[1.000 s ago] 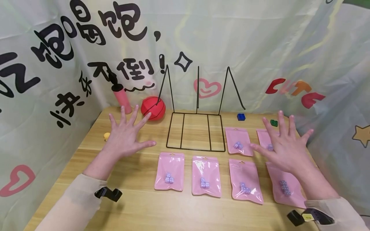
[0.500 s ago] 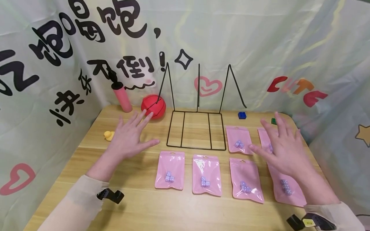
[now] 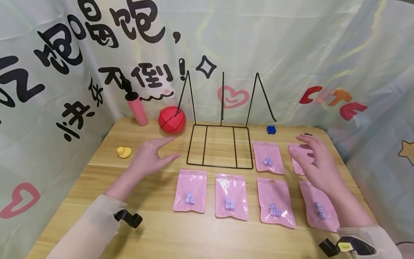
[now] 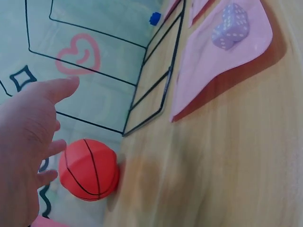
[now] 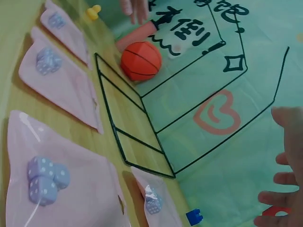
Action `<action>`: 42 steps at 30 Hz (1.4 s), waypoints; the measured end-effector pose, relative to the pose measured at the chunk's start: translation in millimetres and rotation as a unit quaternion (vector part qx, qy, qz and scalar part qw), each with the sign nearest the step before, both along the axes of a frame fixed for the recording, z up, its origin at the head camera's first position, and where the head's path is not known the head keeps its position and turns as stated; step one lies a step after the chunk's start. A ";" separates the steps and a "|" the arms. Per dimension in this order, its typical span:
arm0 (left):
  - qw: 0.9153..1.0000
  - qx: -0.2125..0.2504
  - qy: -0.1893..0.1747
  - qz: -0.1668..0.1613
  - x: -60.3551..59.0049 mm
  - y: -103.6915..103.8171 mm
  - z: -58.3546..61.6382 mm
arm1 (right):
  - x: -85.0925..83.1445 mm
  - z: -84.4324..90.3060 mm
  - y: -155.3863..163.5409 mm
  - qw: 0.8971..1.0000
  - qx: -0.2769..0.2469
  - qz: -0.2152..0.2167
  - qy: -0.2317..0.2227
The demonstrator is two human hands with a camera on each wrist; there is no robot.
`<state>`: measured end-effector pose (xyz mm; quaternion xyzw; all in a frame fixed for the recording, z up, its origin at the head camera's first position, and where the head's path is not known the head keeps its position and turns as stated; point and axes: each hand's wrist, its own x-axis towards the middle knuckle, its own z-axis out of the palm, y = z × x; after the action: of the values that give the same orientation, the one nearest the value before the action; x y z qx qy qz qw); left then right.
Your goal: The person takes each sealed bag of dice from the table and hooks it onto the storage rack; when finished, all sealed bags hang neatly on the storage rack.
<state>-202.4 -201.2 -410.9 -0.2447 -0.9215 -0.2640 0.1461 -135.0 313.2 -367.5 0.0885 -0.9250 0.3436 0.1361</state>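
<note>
My left hand hovers over the left half of the table, thumb and fingers apart, holding nothing. Between it and the right hand stands a black wire rack with upright prongs. My right hand is held above the right-hand bags, loosely bent, also holding nothing. Partly behind it lies a pink zip bag. Other pink bags, each with purple dice inside, lie flat: a front left bag, a front middle bag, a third bag, a front right bag and a back bag.
A red ball sits left of the rack, beside a pink hand pump with a black top. A yellow toy duck is at the left. Behind the rack's right side lies a blue toy brick. A printed curtain encloses the table.
Both hands have gone from widely spread fingers to more bent, relaxed ones, the left tipping sideways. The duck has come into full view; the green brick is now mostly hidden. The bags have not moved.
</note>
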 end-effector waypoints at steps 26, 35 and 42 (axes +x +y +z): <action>0.984 0.032 -0.168 -0.059 -31.0 23.6 -63.0 | -27.6 -28.3 17.5 0.965 -0.141 -0.050 -0.215; 0.984 0.006 -0.169 -0.056 -34.9 29.3 -68.9 | -35.3 -50.3 20.6 0.963 -0.139 -0.039 -0.229; 0.985 -0.005 -0.164 -0.062 -35.0 31.2 -70.9 | -41.2 -60.0 21.6 0.967 -0.086 -0.043 -0.234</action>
<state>-237.4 -169.9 -481.7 -0.2560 -0.9172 -0.3043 -0.0247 -176.2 334.8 -427.5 -0.0468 -0.9008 0.4271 -0.0627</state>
